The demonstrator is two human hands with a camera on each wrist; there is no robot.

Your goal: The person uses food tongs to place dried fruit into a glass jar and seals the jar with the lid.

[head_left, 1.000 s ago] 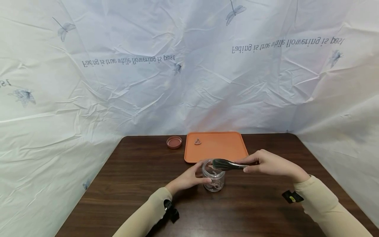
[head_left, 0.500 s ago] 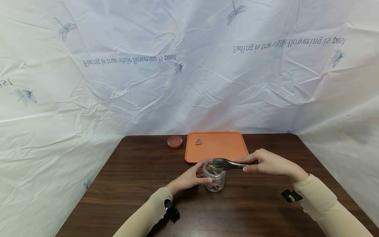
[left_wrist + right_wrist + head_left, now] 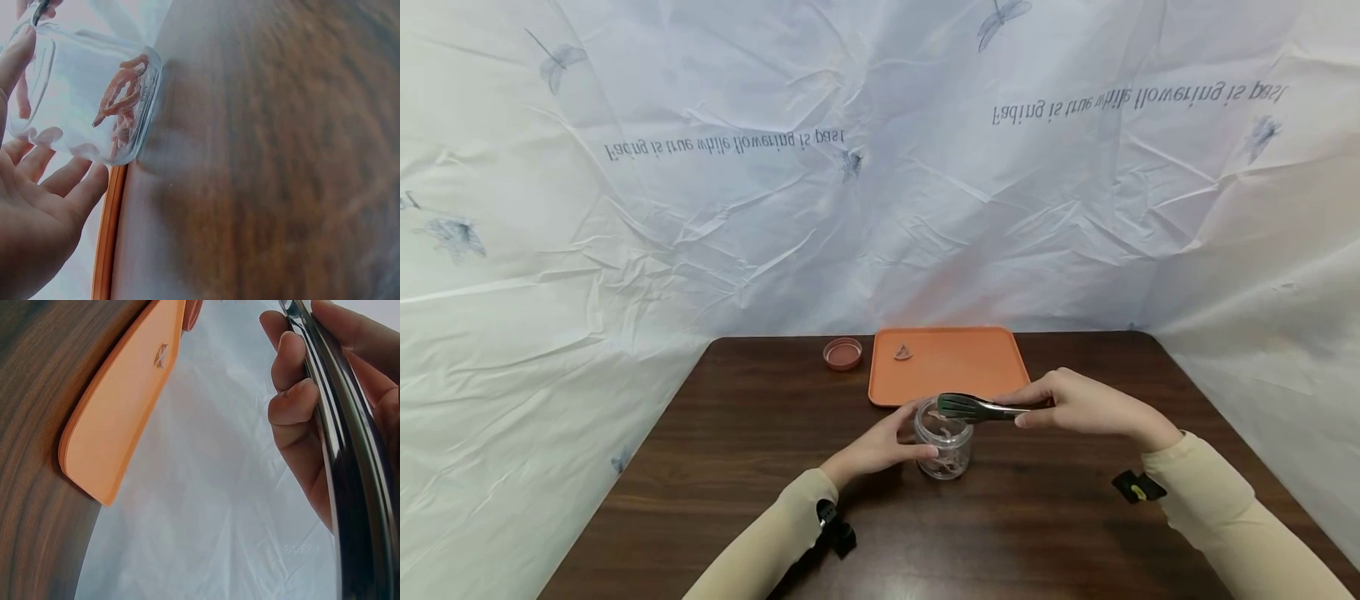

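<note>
Dark brown wood-grain table (image 3: pixel 730 450), pale wrinkled printed sheet (image 3: pixel 760 242) behind. Near the far edge, left of centre: round reddish-brown lid (image 3: pixel 842 355), rimmed side up, just beside the tray's left edge. Next, person's left hand (image 3: pixel 876 447), beige sleeve (image 3: pixel 775 525), holding the jar, thumb on the near side, fingers on the far side. Small pinkish-brown pieces (image 3: pixel 902 352) lie near the far left corner of the rectangular orange tray (image 3: pixel 966 358), itself by the table's far edge. Clear, round, see-through jar (image 3: pixel 75 81) stands upright on the table, mouth uncovered, just off the tray's near edge; thin reddish-brown strips (image 3: pixel 127 103) inside on its bottom. Tongs with dark slotted heads and shiny metal handles (image 3: pixel 973 408) at the jar's mouth, heads close together; another strip (image 3: pixel 24 100) shows by the mouth, can't tell if gripped. Rightmost, right hand (image 3: pixel 1086 404) holds the tongs, thumb and fingers on opposite sides of the handles.
</note>
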